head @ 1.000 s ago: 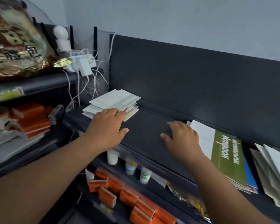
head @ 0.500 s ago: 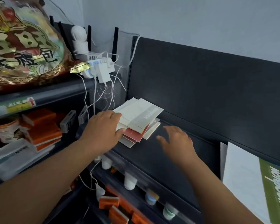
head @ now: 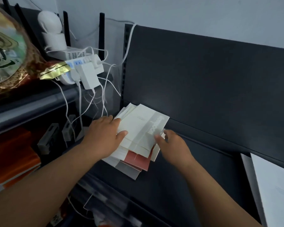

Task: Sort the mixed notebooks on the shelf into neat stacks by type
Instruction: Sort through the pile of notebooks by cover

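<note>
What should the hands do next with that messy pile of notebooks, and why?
Probably lift the top cream notebook off the pile. The left hand presses its near edge, the right hand touches its corner, and a red notebook of another type pokes out underneath.

Bare shelf (head: 179,174) right of notebook stack (head: 138,136)

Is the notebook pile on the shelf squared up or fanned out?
Fanned out: the notebook pile shows a red cover and grey corner poking from under skewed cream ones.
</note>
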A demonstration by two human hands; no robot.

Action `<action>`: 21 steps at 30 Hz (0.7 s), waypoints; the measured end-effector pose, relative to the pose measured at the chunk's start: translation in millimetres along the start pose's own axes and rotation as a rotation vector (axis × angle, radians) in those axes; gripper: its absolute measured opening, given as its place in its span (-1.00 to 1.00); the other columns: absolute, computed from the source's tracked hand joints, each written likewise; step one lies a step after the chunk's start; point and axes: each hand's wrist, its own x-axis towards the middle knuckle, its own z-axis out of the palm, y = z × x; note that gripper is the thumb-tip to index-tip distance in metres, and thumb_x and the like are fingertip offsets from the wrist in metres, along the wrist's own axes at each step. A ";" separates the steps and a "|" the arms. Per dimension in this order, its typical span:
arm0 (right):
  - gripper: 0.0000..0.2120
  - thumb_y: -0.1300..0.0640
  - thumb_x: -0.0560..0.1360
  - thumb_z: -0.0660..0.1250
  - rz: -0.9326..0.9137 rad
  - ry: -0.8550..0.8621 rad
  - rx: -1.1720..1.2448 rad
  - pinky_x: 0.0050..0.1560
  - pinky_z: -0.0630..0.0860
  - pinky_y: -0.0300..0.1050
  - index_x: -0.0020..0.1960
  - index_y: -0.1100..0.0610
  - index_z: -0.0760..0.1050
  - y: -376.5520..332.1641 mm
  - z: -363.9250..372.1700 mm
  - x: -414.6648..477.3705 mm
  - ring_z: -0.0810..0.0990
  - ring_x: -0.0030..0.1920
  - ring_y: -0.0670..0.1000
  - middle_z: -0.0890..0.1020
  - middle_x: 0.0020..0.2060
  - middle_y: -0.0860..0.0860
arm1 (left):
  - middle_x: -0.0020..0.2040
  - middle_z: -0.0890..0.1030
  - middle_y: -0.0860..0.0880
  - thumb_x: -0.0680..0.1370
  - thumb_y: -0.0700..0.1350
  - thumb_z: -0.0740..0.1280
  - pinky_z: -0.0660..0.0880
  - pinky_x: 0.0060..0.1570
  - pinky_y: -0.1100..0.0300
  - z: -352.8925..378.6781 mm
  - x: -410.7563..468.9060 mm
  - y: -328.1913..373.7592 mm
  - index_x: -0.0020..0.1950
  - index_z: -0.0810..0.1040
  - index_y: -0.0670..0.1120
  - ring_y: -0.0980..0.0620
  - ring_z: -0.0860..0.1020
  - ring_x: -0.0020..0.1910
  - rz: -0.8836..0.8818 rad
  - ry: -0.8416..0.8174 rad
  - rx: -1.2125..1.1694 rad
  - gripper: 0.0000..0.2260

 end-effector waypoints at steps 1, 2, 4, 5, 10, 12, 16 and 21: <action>-0.57 -0.17 0.60 0.15 0.038 0.007 0.016 -0.10 0.35 -0.12 0.25 0.16 0.42 -2.2 2.4 3.3 0.49 -0.01 0.04 0.52 -0.01 0.01 | 0.41 0.38 -0.13 0.61 0.23 0.01 0.20 0.37 0.02 0.8 6.3 -2.4 0.44 0.32 -0.09 -0.11 0.30 0.40 0.019 -0.029 -0.002 -0.46; -0.60 -0.17 0.60 0.14 0.079 0.008 0.032 -0.15 0.34 -0.12 0.17 0.15 0.41 -4.2 4.8 5.3 0.47 -0.06 0.02 0.50 -0.06 -0.01 | 0.44 0.35 -0.13 0.59 0.27 -0.05 0.18 0.38 0.02 1.0 11.5 -5.0 0.46 0.28 -0.08 -0.11 0.28 0.42 0.040 -0.065 0.007 -0.41; -0.66 -0.17 0.60 0.15 0.148 0.013 0.074 -0.25 0.33 -0.15 0.09 0.11 0.38 -8.2 9.5 8.3 0.47 -0.12 -0.01 0.50 -0.07 -0.02 | 0.47 0.30 -0.09 0.58 0.30 -0.10 0.17 0.39 0.01 2.9 20.9 -9.7 0.51 0.21 -0.05 -0.09 0.23 0.44 0.076 -0.114 0.023 -0.37; -0.66 -0.17 0.60 0.15 0.174 0.018 0.099 -0.28 0.34 -0.17 0.09 0.12 0.40 -10.6 11.7 9.6 0.49 -0.14 -0.03 0.52 -0.07 -0.02 | 0.50 0.26 -0.07 0.59 0.29 -0.09 0.14 0.40 0.00 5.0 24.8 -12.1 0.53 0.16 -0.04 -0.09 0.19 0.47 0.095 -0.134 0.028 -0.39; -0.60 -0.17 0.55 0.20 0.300 0.041 0.254 -0.11 0.55 -0.05 0.08 0.16 0.49 -19.4 28.9 16.3 0.61 -0.09 0.03 0.61 -0.04 0.02 | 0.59 -0.01 -0.11 0.58 0.30 -0.07 -0.10 0.51 -0.04 15.6 33.6 -18.4 0.58 -0.02 -0.02 -0.08 -0.07 0.56 0.200 -0.208 -0.034 -0.34; -0.64 -0.12 0.55 0.24 0.351 0.080 0.320 -0.05 0.57 -0.03 0.11 0.16 0.51 -21.2 33.4 15.6 0.62 -0.05 0.05 0.62 -0.02 0.04 | 0.59 -0.04 -0.09 0.58 0.30 -0.07 -0.13 0.52 -0.03 16.4 32.5 -16.7 0.59 -0.04 -0.01 -0.05 -0.10 0.56 0.259 -0.222 -0.054 -0.34; -0.79 0.06 0.55 0.33 0.426 0.187 0.518 0.00 0.62 0.05 0.10 0.17 0.53 -20.9 32.8 9.1 0.66 -0.06 0.09 0.66 -0.04 0.07 | 0.58 0.07 -0.03 0.58 0.31 -0.03 -0.09 0.52 0.04 13.6 27.5 -15.1 0.58 -0.01 0.00 0.01 -0.01 0.55 0.347 -0.217 -0.175 -0.34; -0.86 0.20 0.54 0.34 0.435 0.277 0.655 -0.32 0.51 -0.16 0.10 0.15 0.53 -22.9 27.3 -1.8 0.66 -0.10 0.05 0.67 -0.05 0.06 | 0.48 0.32 0.02 0.59 0.28 0.00 0.04 0.47 0.05 5.6 30.7 -19.4 0.57 0.06 0.03 -0.02 0.20 0.47 0.353 -0.237 -0.315 -0.39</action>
